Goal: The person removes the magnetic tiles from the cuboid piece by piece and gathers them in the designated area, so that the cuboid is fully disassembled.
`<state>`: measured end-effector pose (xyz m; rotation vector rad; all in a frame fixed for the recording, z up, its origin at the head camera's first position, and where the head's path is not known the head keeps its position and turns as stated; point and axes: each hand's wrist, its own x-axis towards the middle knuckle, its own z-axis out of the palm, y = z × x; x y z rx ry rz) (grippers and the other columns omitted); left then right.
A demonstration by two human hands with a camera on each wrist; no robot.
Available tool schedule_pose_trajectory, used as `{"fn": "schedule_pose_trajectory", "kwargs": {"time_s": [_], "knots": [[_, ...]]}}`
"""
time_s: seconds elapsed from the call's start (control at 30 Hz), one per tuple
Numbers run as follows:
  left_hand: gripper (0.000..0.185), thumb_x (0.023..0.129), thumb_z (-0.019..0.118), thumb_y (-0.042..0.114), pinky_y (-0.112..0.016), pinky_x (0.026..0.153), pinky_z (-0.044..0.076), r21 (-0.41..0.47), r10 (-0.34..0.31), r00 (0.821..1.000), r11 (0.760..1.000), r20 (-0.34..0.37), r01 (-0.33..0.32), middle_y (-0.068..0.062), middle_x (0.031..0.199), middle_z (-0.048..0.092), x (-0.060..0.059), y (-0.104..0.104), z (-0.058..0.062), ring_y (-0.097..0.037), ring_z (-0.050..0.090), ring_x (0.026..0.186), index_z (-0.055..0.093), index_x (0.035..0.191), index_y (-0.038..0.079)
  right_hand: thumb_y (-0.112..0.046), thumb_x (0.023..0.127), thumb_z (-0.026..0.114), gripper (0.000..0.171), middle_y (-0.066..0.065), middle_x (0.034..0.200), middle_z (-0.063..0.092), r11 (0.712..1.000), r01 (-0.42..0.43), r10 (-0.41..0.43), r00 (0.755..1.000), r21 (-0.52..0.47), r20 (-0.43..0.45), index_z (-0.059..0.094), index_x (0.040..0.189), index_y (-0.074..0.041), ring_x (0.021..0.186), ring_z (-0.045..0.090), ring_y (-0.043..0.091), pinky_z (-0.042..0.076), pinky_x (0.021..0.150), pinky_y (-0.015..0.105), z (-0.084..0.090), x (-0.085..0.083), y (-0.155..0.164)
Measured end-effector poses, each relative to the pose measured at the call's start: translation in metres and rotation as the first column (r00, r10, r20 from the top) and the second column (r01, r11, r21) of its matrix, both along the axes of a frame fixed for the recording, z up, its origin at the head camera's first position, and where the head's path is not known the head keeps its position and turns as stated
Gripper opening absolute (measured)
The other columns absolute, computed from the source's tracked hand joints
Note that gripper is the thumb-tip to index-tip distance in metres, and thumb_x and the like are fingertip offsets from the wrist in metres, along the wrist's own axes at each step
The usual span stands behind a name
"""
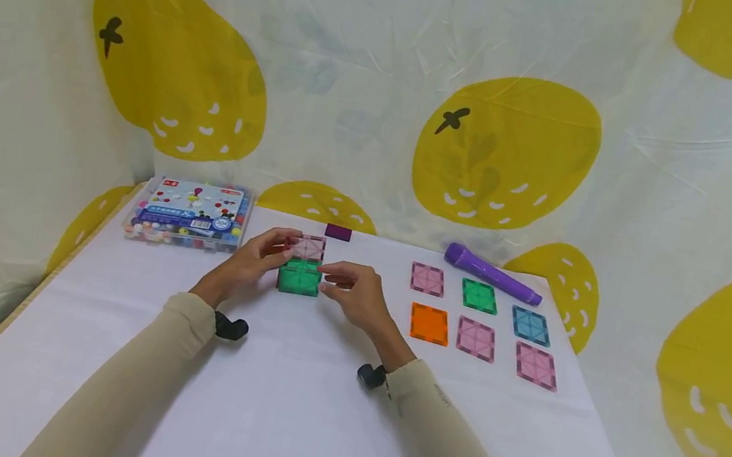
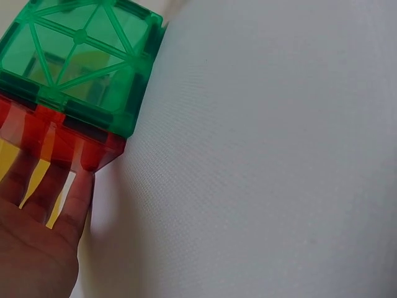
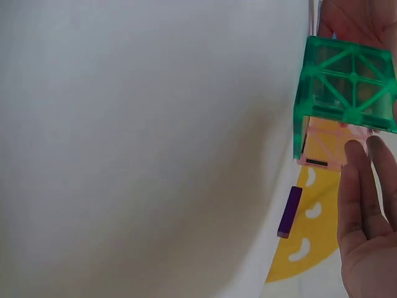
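Between my hands stands a boxlike build of translucent square tiles. Green tiles (image 1: 299,282) make the part nearest me, and a pink tile (image 1: 309,247) shows behind them. A red tile (image 2: 59,139) forms the side by my left hand (image 1: 260,254); its straight fingers rest against that tile in the left wrist view. My right hand (image 1: 357,294) is at the opposite side, fingers extended, close to the pink tile (image 3: 322,143) in the right wrist view. Whether these fingers touch it I cannot tell.
A clear case of colored beads (image 1: 190,215) stands at the back left. A dark purple block (image 1: 338,232) lies behind the build. On the right lie a purple microphone (image 1: 493,274), an orange tile (image 1: 429,323), a blue tile (image 1: 531,326) and several pink and green ones.
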<state>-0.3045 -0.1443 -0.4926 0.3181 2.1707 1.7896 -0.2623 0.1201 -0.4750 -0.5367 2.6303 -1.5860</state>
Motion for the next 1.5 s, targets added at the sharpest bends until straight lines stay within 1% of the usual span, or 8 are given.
{"fn": "schedule_pose_trajectory", "kwargs": {"time_s": [0.1,0.33,0.6,0.8,1.03,1.23,1.43,1.5], "knots": [[0.047,0.111,0.058,0.032,-0.064,0.131,0.024,0.009,-0.007,1.0,1.0,-0.003,0.007,-0.002,0.165,0.041,0.0,0.001,0.0,-0.036,0.031,0.158,0.048,0.156,0.038,-0.011,0.096,0.08,0.025,0.0,0.115,0.081,1.0,0.022,-0.023,1.0,-0.014,-0.014,0.082,0.119,-0.019,0.099,0.077,0.017,0.065,0.088,0.03,-0.003,-0.003,-0.005],[0.047,0.112,0.057,0.03,-0.066,0.131,0.024,0.004,-0.024,1.0,1.0,-0.019,0.024,-0.003,0.166,0.041,0.0,0.003,0.001,-0.037,0.032,0.157,0.047,0.157,0.036,-0.011,0.094,0.081,0.018,-0.002,0.108,0.083,0.996,0.085,-0.085,0.994,-0.014,-0.061,0.085,0.11,-0.019,0.092,0.078,0.013,0.065,0.085,0.029,-0.004,-0.003,-0.009],[0.046,0.112,0.057,0.028,-0.066,0.13,0.024,0.0,-0.032,0.998,0.999,-0.048,0.032,-0.005,0.165,0.043,0.003,0.004,0.003,-0.038,0.034,0.156,0.048,0.157,0.033,-0.015,0.096,0.081,0.018,-0.006,0.104,0.082,0.995,0.101,-0.099,0.992,0.023,-0.075,0.085,0.111,-0.024,0.085,0.073,0.011,0.064,0.077,0.026,0.001,0.011,-0.009],[0.046,0.112,0.057,0.03,-0.065,0.13,0.026,-0.013,-0.034,0.998,0.999,-0.053,0.033,-0.003,0.164,0.044,0.001,0.001,0.001,-0.038,0.035,0.156,0.048,0.156,0.035,-0.016,0.098,0.079,0.018,-0.007,0.104,0.081,0.99,0.141,-0.139,0.987,0.023,-0.076,0.085,0.113,-0.024,0.086,0.072,0.014,0.064,0.078,0.027,0.008,0.023,0.002],[0.046,0.112,0.057,0.032,-0.064,0.13,0.027,-0.028,-0.034,0.998,0.999,-0.044,0.033,-0.002,0.166,0.042,0.001,0.0,0.002,-0.037,0.035,0.155,0.048,0.156,0.037,-0.013,0.098,0.078,0.02,0.0,0.108,0.082,0.984,0.174,-0.174,0.985,-0.024,-0.017,0.085,0.112,-0.025,0.091,0.074,0.017,0.064,0.083,0.028,0.016,0.034,0.032],[0.047,0.11,0.059,0.037,-0.064,0.13,0.027,-0.045,-0.024,0.999,0.999,-0.025,0.023,-0.001,0.166,0.042,0.001,-0.001,0.002,-0.036,0.034,0.156,0.048,0.155,0.039,-0.014,0.098,0.078,0.019,0.002,0.111,0.081,0.979,0.203,-0.202,0.979,-0.026,0.041,0.084,0.114,-0.023,0.094,0.075,0.019,0.062,0.082,0.022,0.018,0.046,0.07],[0.045,0.111,0.058,0.033,-0.064,0.13,0.027,-0.044,-0.014,1.0,0.999,-0.015,0.013,-0.001,0.165,0.042,0.003,-0.002,0.002,-0.036,0.035,0.154,0.049,0.155,0.04,-0.013,0.098,0.078,0.02,0.007,0.115,0.08,0.971,0.239,-0.235,0.966,-0.025,0.111,0.082,0.118,-0.015,0.096,0.078,0.024,0.062,0.081,0.02,0.015,0.062,0.111],[0.045,0.111,0.058,0.032,-0.064,0.129,0.028,-0.044,-0.013,1.0,0.999,-0.015,0.013,-0.002,0.165,0.043,0.003,-0.002,0.002,-0.036,0.036,0.153,0.049,0.155,0.04,-0.013,0.099,0.077,0.022,0.01,0.118,0.08,0.965,0.263,-0.257,0.954,-0.019,0.153,0.081,0.121,-0.012,0.097,0.078,0.024,0.062,0.082,0.019,0.014,0.068,0.125]]}}
